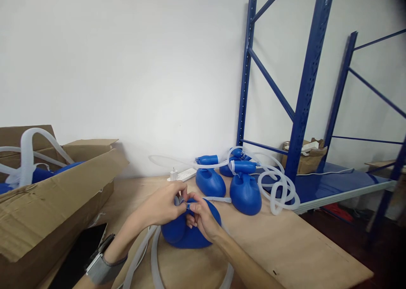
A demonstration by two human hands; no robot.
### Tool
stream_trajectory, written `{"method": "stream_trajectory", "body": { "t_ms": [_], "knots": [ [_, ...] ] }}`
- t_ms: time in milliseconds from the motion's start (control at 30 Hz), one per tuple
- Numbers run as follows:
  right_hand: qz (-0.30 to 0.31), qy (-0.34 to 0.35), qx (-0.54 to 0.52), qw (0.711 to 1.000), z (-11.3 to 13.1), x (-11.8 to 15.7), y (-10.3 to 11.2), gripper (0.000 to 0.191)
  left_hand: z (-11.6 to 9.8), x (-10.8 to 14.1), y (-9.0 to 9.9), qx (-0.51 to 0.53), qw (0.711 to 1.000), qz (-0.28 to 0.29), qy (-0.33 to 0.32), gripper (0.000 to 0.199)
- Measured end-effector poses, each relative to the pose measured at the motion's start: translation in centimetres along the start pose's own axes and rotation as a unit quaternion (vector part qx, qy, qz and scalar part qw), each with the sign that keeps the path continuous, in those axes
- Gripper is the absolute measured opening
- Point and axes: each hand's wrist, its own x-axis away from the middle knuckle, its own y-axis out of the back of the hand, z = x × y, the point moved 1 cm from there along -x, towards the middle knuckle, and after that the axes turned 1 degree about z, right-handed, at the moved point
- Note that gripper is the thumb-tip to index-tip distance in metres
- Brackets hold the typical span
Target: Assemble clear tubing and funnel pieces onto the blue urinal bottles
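- The fingers of the left hand are bent inward and closed on a small translucent piece, above the top of the near blue container. The fingers of the right hand pinch a narrow piece, partly covered by the thumb, over that same top.
- The relation that matters: both sets of fingertips meet almost tip to tip above the near blue container, the left from its left side, the right from its right. The held pieces lie in the small gap, the narrow one seemingly pointing crosswise, left to right. Neither hand is clearly nearer; whether the pieces join is hidden by the fingers.
- A pale tube end sticks out past the right hand, across the container's far right edge, its long axis also crosswise.
- Pale hoses run from the container's left side toward the wearer.
- Beyond the container, to its right, more blue containers stand with coiled hose beside them; a white power strip lies behind it on the tabletop.
- Left of the container, well apart, sits an open cardboard box with hoses inside.
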Motion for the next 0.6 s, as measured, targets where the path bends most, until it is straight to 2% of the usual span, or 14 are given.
{"method": "stream_trajectory", "body": {
  "t_ms": [100,233,433,600],
  "knots": [
    [-0.004,0.013,0.012,1.000,-0.05,-0.01,0.06,0.029,0.27,-0.04,-0.30,-0.010,1.000,0.011,0.013,0.013],
    [-0.002,0.009,0.031,0.999,-0.02,0.05,0.14,0.029,0.51,-0.08,-0.55,0.001,0.999,0.024,0.029,0.009],
    [-0.004,0.003,0.044,0.999,-0.46,-0.05,0.36,0.024,0.20,-0.32,-0.43,0.024,0.998,0.011,0.060,0.007],
    [-0.015,0.018,0.059,0.998,-0.82,0.20,0.41,0.029,-0.36,-0.17,-0.72,0.013,0.997,-0.008,0.070,0.019]
  ]
}}
